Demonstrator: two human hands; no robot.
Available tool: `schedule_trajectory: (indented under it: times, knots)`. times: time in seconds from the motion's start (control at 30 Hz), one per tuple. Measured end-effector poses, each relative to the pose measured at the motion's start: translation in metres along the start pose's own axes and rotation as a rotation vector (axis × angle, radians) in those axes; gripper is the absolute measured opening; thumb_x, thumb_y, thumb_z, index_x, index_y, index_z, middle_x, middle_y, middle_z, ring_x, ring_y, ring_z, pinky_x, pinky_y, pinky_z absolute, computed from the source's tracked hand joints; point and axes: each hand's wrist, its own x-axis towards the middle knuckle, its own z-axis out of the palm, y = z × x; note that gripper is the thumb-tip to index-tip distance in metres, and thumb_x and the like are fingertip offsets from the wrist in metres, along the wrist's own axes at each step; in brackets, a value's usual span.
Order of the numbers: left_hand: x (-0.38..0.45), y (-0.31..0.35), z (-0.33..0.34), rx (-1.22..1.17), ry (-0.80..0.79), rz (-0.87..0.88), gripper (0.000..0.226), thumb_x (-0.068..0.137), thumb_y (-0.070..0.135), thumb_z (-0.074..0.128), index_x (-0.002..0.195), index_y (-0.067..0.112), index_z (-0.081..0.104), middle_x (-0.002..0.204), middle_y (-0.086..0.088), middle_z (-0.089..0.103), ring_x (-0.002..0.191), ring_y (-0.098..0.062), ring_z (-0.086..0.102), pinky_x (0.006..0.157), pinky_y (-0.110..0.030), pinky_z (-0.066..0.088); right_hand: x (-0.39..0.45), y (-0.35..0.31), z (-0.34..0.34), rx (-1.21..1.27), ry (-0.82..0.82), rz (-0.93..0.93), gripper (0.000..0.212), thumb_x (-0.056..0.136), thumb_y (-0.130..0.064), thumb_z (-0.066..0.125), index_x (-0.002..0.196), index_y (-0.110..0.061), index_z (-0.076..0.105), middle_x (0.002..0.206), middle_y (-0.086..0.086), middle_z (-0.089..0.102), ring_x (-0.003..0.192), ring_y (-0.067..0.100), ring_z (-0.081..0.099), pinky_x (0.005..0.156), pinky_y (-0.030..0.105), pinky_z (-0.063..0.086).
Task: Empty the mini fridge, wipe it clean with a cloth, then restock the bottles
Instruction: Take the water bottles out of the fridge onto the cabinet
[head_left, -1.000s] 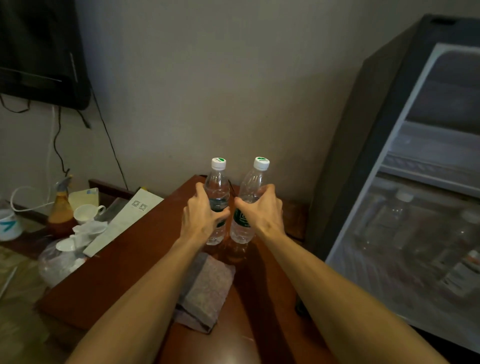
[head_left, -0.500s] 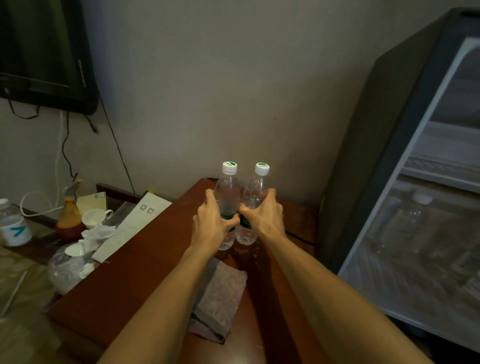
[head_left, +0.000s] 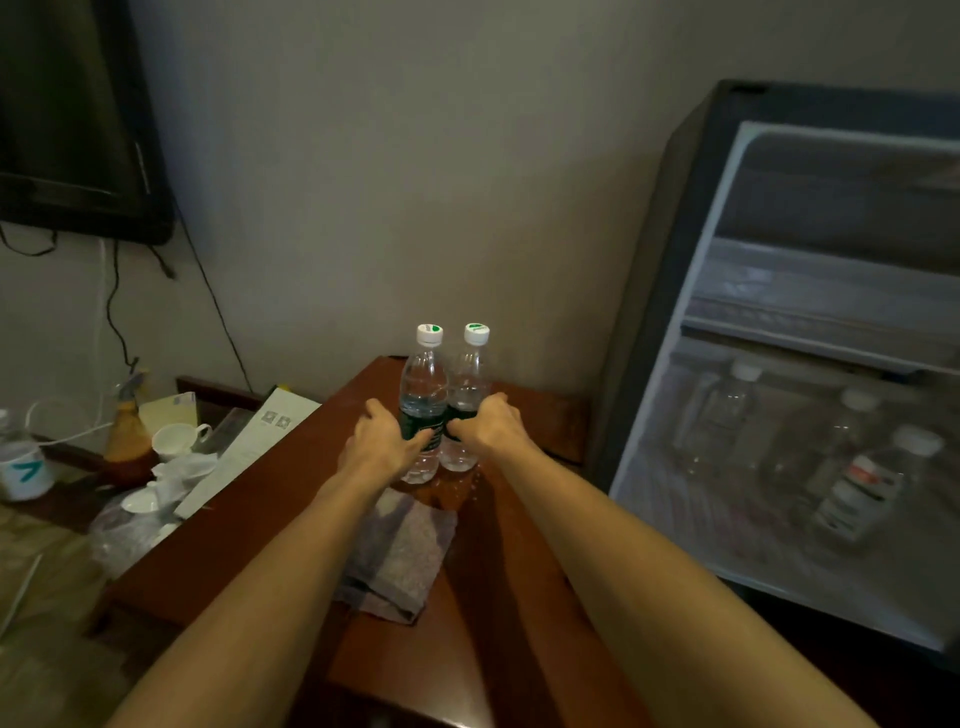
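Bottles: two clear water bottles with white caps stand upright side by side, touching or nearly so, at the far end of the wooden surface (head_left: 519, 597). Left bottle (head_left: 423, 395); right bottle (head_left: 470, 384). Both bases appear to rest on the wood.

Hands: left hand (head_left: 382, 441) has its fingers curled round the label band of the left bottle. Right hand (head_left: 491, 423) is curled round the label band of the right bottle. Neither hand is spread; each grips its own bottle low on the body.

Cloth (head_left: 400, 551): folded, greyish, lying on the surface just nearer the person than the bottles, partly under the left forearm. Not touched by either hand.

Mini fridge (head_left: 675, 270): to the right of the surface, its interior showing. At least three more bottles (head_left: 862, 483) visible inside, blurred; exact count cannot be told.

Judgement on step: emptying phase, not restocking, since the fridge holds bottles and the cloth lies unused. The pair looks set down or at the point of release.

Next move calls for: letting go of both bottles without tipping them, as they stand close together, then reaching right into the fridge for the remaining bottles. Space should be kept near the cloth for picking it up later.

Clutter at left (cup (head_left: 179, 439), spray bottle (head_left: 127, 421), papers (head_left: 249, 452)) lies well apart.
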Motion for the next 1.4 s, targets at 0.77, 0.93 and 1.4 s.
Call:
schedule_trajectory:
  times: [0.77, 0.93, 1.4]
  knots:
    - [-0.257, 0.15, 0.027, 0.342, -0.111, 0.654, 0.032, 0.09, 0.044, 0.053, 0.113, 0.022, 0.056, 0.121, -0.006, 0.06, 0.112, -0.034, 0.059, 0.086, -0.042, 0.048, -0.194, 0.128, -0.196, -0.158, 0.237, -0.064, 0.037, 0.09, -0.033, 0.062, 0.118, -0.009, 0.056, 0.12, 0.011, 0.058, 0.101, 0.029, 0.057, 0.084, 0.038, 0.051]
    - [-0.279, 0.192, 0.054, 0.293, -0.135, 0.725, 0.04, 0.094, 0.042, 0.053, 0.126, 0.018, 0.055, 0.126, -0.006, 0.059, 0.112, -0.031, 0.059, 0.082, -0.039, 0.047, -0.197, 0.166, -0.227, -0.167, 0.325, 0.02, 0.042, 0.088, -0.032, 0.063, 0.12, -0.006, 0.054, 0.12, 0.014, 0.059, 0.102, 0.031, 0.059, 0.073, 0.033, 0.045]
    - [-0.242, 0.233, 0.105, 0.174, -0.15, 0.737, 0.033, 0.097, 0.035, 0.053, 0.123, 0.014, 0.057, 0.119, -0.006, 0.056, 0.105, -0.026, 0.059, 0.079, -0.039, 0.051, -0.114, 0.211, -0.276, 0.032, 0.527, 0.266, 0.036, 0.09, -0.026, 0.058, 0.117, -0.003, 0.063, 0.116, 0.017, 0.064, 0.102, 0.036, 0.063, 0.079, 0.037, 0.054]
